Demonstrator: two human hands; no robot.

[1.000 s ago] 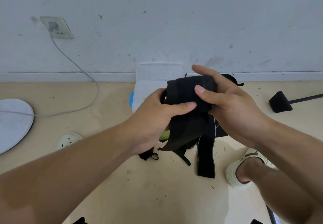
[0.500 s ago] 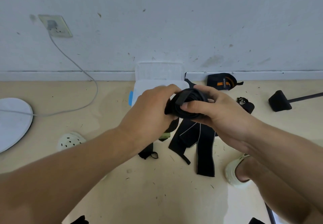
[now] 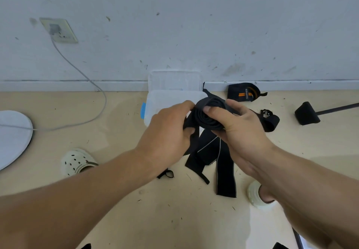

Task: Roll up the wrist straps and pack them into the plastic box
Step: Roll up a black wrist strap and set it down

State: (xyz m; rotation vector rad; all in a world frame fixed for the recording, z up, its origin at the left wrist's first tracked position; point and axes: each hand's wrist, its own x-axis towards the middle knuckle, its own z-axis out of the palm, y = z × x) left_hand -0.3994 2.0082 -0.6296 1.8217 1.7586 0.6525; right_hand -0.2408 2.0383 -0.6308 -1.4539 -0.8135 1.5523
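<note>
A black wrist strap (image 3: 208, 115) is wound into a spiral roll, its coiled end facing me, just above the floor. My right hand (image 3: 239, 130) grips the roll from the right, thumb across its face. My left hand (image 3: 167, 132) holds the loose tail on the left side. Behind the hands stands the clear plastic box (image 3: 165, 99), its lid (image 3: 174, 79) leaning up against the wall. Unrolled black straps (image 3: 223, 161) lie flat on the floor below the roll. A rolled strap with orange stripes (image 3: 243, 92) sits by the wall, another black strap (image 3: 270, 118) to its right.
A wall socket (image 3: 58, 30) with a grey cable (image 3: 81, 74) runs to a white round object (image 3: 11, 136) at left. A pale clog (image 3: 77, 161) lies at lower left, and my foot in another clog (image 3: 258, 196) at lower right. A black stand foot (image 3: 307, 113) is at right.
The roll has turned from side-on to coil-face toward me and dropped lower. Both hands moved down with it, uncovering the striped strap by the wall.
</note>
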